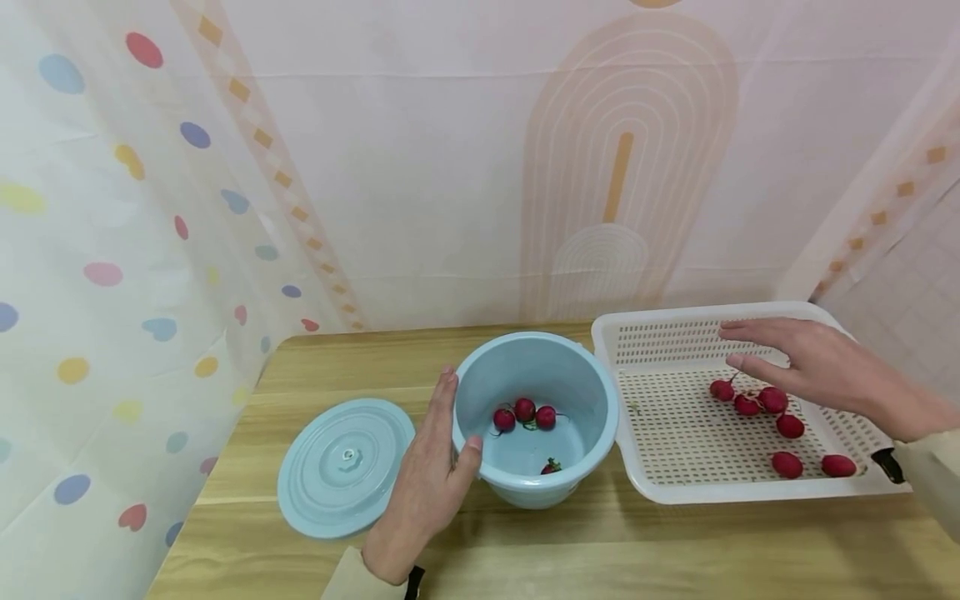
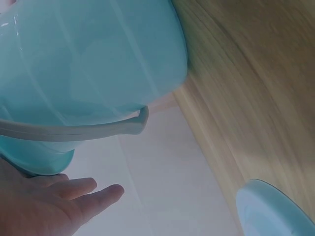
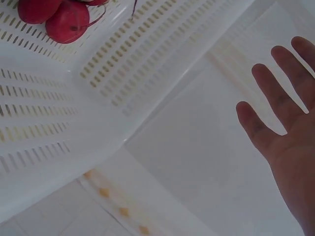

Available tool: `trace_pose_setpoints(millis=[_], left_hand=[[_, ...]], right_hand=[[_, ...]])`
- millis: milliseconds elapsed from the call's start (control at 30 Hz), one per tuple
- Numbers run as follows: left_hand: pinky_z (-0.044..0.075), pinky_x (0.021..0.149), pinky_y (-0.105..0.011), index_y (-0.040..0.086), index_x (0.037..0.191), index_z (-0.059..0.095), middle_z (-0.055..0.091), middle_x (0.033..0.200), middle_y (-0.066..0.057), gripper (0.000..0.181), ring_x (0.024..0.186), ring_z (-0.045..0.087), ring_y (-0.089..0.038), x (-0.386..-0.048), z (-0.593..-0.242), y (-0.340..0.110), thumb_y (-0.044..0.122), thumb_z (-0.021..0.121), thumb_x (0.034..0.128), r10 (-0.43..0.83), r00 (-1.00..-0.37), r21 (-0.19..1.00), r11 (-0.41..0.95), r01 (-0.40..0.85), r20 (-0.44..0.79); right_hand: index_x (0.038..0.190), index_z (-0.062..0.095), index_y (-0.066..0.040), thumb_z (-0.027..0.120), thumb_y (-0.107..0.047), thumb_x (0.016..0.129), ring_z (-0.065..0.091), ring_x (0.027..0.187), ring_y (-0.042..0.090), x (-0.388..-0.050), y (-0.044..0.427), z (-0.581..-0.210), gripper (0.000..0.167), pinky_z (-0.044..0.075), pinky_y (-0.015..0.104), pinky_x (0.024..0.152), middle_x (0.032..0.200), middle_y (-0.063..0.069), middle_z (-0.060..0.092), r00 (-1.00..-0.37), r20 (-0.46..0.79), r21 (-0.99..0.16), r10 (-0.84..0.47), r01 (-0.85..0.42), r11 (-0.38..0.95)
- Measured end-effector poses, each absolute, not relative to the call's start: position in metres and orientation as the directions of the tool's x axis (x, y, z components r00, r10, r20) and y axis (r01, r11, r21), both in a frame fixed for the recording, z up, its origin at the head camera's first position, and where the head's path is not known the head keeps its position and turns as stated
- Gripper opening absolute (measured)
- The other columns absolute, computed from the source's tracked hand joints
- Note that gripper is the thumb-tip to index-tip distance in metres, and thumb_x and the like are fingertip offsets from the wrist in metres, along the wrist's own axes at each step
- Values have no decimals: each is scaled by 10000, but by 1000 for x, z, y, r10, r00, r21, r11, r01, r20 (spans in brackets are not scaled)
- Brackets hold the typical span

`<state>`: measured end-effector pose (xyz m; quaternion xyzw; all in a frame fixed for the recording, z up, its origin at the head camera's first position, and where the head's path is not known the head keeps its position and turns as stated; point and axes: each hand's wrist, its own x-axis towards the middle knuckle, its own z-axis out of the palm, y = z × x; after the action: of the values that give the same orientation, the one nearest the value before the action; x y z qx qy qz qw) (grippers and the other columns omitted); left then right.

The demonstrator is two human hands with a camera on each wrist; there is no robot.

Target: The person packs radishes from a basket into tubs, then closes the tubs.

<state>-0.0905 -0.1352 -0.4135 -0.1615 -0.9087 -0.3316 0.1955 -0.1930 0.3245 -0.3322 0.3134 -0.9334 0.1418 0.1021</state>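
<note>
A light blue bucket (image 1: 534, 358) stands on the table with several red radishes (image 1: 525, 409) inside it. At its left rim is my left hand (image 1: 427, 475), fingers straight and thumb near the front of the rim. The left wrist view shows the bucket's side (image 2: 98, 59) and its grey handle (image 2: 74, 132) beside that hand. My right hand (image 1: 817, 362) hovers over the right part of a white plastic basket (image 1: 675, 442), fingers extended and nothing in them. Below it, several radishes (image 1: 772, 400) lie on the basket floor; the right wrist view shows the spread fingers.
A round light blue lid (image 1: 341, 471) lies on the wooden table (image 1: 540, 567), left of the left hand. The basket stands right beside the bucket. Behind the table hangs a patterned curtain (image 1: 420, 192).
</note>
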Motion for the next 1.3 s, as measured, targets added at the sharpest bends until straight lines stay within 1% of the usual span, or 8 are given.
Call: trace_pose_setpoints(millis=[67,167,333,567,700,833,1000,1300], left_hand=[[334,1179,-550,53,1653,194,186,1722,-70,755,1549,267,-283,-91,-414,-136,322,505,1019,166,-870,537,728,425,464],[340,1173,-553,53,1653,193,202,1717,-104,751,1546,273,-291,-91,-414,-137,329,498,1024,169,-869,532,731,427,465],[341,1172,-550,52,1652,195,215,1711,-124,750,1544,277,-293,-91,-414,-138,326,501,1024,165,-870,533,732,425,465],[334,1177,-532,46,1651,197,194,1719,-91,755,1546,271,-284,-90,-415,-139,291,519,1014,165,-871,529,737,421,464],[334,1174,-534,43,1649,200,209,1713,-115,755,1546,270,-288,-90,-416,-138,287,523,1013,169,-871,525,739,422,461],[334,1173,-537,45,1650,197,209,1713,-114,759,1546,269,-285,-91,-416,-138,274,528,1007,172,-868,523,738,426,466],[344,1167,-546,53,1654,189,185,1721,-76,762,1544,276,-293,-92,-417,-138,267,533,1009,174,-867,520,739,428,466],[354,1165,-557,56,1654,190,188,1722,-68,759,1542,284,-293,-90,-416,-136,253,535,1007,171,-874,522,744,417,454]], right_hand=[[1291,728,-105,760,-264,935,627,1237,347,-196,327,-334,391,477,497,948,1328,107,695,-795,269,-209,-543,-599,773],[1291,725,-103,744,-277,949,620,1239,364,-201,329,-336,384,481,504,937,1327,118,693,-803,247,-240,-542,-593,769],[1309,721,-111,747,-331,943,625,1226,415,-208,331,-340,428,499,609,935,1327,164,687,-834,181,-294,-522,-552,780],[1396,663,-99,732,-410,949,604,1239,466,-221,334,-352,549,499,646,944,1394,237,624,-889,-19,-425,-458,-408,808],[1397,643,-36,718,-363,964,617,1222,456,-229,337,-363,547,512,649,937,1369,235,641,-866,-99,-504,-491,-381,775],[1397,619,16,674,-304,994,636,1201,435,-239,343,-372,517,535,577,934,1349,218,658,-827,-162,-569,-539,-367,735],[1379,605,67,665,-269,993,618,1213,459,-252,349,-385,515,543,552,932,1329,236,660,-796,-226,-591,-562,-346,728],[1262,693,25,736,-250,945,657,1127,375,-256,351,-401,422,550,488,899,1224,193,705,-780,-253,-567,-573,-360,741]])
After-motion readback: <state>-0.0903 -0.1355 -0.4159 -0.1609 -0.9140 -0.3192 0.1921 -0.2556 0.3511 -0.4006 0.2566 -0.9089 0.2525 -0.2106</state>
